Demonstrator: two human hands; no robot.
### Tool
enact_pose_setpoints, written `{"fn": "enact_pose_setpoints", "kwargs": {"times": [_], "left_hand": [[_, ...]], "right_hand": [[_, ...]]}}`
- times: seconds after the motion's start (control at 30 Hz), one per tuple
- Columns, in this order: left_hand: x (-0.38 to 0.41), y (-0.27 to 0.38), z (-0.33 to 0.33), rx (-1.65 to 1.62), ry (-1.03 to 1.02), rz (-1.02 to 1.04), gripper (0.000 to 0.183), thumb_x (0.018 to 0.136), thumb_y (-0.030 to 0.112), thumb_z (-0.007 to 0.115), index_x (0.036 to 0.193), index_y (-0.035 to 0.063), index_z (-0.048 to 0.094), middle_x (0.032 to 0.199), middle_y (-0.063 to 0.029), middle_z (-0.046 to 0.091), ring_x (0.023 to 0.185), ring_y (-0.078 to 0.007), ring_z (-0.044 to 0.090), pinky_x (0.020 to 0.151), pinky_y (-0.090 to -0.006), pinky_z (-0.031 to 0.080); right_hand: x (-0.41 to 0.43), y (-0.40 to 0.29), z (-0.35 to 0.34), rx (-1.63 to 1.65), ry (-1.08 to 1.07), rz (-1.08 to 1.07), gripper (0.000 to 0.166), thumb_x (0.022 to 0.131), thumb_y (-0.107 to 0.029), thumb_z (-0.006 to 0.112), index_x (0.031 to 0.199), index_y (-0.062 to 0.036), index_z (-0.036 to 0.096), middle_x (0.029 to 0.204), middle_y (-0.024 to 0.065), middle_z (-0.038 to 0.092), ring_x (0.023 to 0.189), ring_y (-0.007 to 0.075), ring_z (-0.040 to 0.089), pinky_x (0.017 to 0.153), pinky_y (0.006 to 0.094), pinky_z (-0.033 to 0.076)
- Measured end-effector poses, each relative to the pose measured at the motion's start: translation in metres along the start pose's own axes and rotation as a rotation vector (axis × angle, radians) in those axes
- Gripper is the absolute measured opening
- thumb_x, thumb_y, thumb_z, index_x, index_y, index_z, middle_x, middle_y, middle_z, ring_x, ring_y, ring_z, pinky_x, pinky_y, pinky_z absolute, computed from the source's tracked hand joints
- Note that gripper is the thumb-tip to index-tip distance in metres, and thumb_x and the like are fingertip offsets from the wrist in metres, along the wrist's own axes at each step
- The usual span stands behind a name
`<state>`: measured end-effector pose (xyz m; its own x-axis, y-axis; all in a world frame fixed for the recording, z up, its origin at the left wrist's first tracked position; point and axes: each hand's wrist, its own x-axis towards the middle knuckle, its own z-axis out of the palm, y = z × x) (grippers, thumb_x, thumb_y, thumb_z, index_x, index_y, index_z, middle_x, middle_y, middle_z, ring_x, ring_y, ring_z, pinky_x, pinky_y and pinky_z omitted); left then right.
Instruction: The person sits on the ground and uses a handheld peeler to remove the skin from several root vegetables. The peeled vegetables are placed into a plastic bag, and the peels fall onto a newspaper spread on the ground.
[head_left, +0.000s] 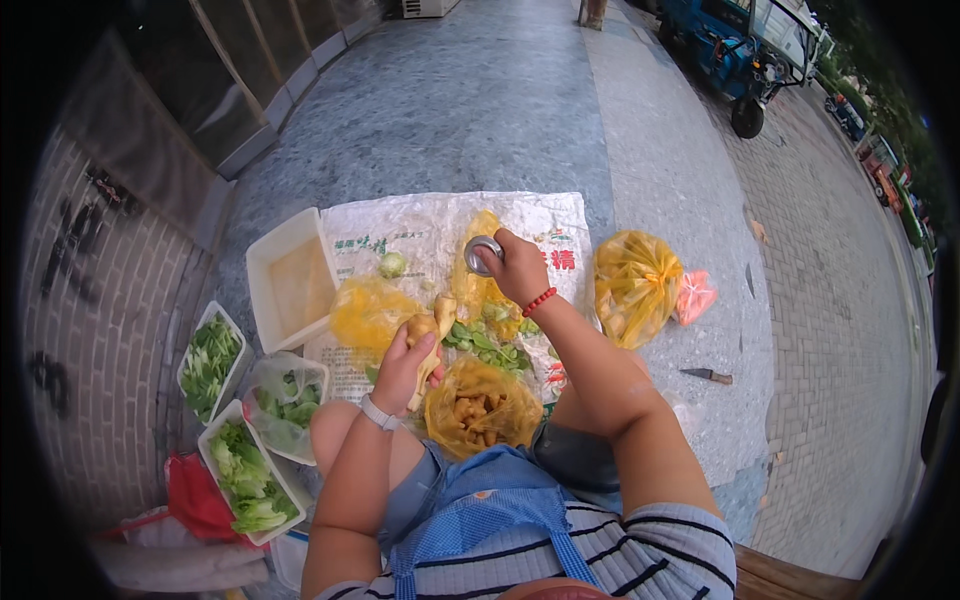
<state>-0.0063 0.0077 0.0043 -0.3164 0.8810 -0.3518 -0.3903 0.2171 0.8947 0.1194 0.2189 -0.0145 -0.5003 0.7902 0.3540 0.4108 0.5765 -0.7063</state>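
My left hand (396, 369) grips a knobbly piece of ginger root (444, 313), pale as if peeled over much of its length. Up and to the right, my right hand (523, 271) holds a round silver metal object (475, 262), perhaps a can or lid, apart from the ginger. Between my knees sits an open yellow plastic bag (442, 431) containing several pieces of unpeeled ginger (480, 411). Green leaves (487, 351) lie just beyond it on a flattened printed white sack (442, 204). Another yellow bag (466, 292) lies partly behind my right hand.
At left stand an open white bin (296, 289) and white tubs of cut greens (210, 364) and lettuce (244, 469). A crumpled yellow bag (367, 319) and a pale green round vegetable (391, 264) lie on the sack. Right are a tied yellow bag (634, 289), pink bag (696, 296) and knife (709, 374).
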Motion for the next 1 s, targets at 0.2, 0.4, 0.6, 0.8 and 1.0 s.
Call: {"fn": "enact_pose_setpoints", "kwargs": {"times": [0.2, 0.4, 0.6, 0.8, 1.0], "left_hand": [[0.006, -0.003, 0.006, 0.047, 0.029, 0.047, 0.027, 0.099, 0.022, 0.053, 0.119, 0.0071, 0.045, 0.087, -0.0047, 0.054, 0.063, -0.0121, 0.058, 0.051, -0.0242, 0.048], [-0.006, 0.008, 0.003, 0.076, -0.084, 0.037, 0.032, 0.099, 0.022, 0.052, 0.125, 0.0057, 0.045, 0.089, -0.0061, 0.056, 0.067, -0.0148, 0.060, 0.055, -0.0264, 0.052], [-0.005, 0.013, -0.001, -0.174, -0.039, 0.047, 0.037, 0.100, 0.024, 0.047, 0.133, 0.0064, 0.044, 0.102, -0.0115, 0.062, 0.076, -0.0180, 0.062, 0.060, -0.0257, 0.052], [-0.002, 0.015, -0.008, -0.323, -0.042, 0.091, 0.036, 0.097, 0.019, 0.051, 0.131, 0.0060, 0.046, 0.101, -0.0102, 0.062, 0.087, -0.0189, 0.061, 0.066, -0.0261, 0.051], [0.003, 0.008, -0.013, -0.340, -0.047, 0.068, 0.035, 0.092, 0.011, 0.058, 0.125, 0.0046, 0.049, 0.098, -0.0090, 0.063, 0.088, -0.0173, 0.062, 0.068, -0.0274, 0.051]], "right_hand": [[-0.033, -0.031, 0.005, 0.270, -0.199, -0.147, 0.031, 0.085, -0.033, 0.071, 0.082, -0.0043, 0.059, 0.069, 0.0170, 0.061, 0.063, 0.0370, 0.060, 0.057, 0.0411, 0.047], [0.007, 0.009, -0.005, 0.010, 0.061, -0.108, 0.032, 0.086, -0.031, 0.070, 0.078, -0.0042, 0.055, 0.069, 0.0162, 0.062, 0.064, 0.0363, 0.061, 0.056, 0.0418, 0.047], [-0.008, -0.002, -0.001, 0.323, -0.027, -0.013, 0.025, 0.091, -0.024, 0.069, 0.085, -0.0004, 0.060, 0.063, 0.0018, 0.053, 0.058, 0.0078, 0.046, 0.052, 0.0283, 0.039], [-0.009, -0.010, -0.002, 0.406, -0.021, 0.018, 0.026, 0.089, -0.024, 0.070, 0.084, -0.0008, 0.060, 0.062, 0.0049, 0.055, 0.057, 0.0117, 0.047, 0.054, 0.0281, 0.041], [-0.014, -0.004, 0.007, 0.496, -0.008, -0.011, 0.021, 0.088, -0.019, 0.071, 0.087, -0.0011, 0.061, 0.065, 0.0029, 0.057, 0.058, 0.0081, 0.047, 0.053, 0.0258, 0.041]]}}
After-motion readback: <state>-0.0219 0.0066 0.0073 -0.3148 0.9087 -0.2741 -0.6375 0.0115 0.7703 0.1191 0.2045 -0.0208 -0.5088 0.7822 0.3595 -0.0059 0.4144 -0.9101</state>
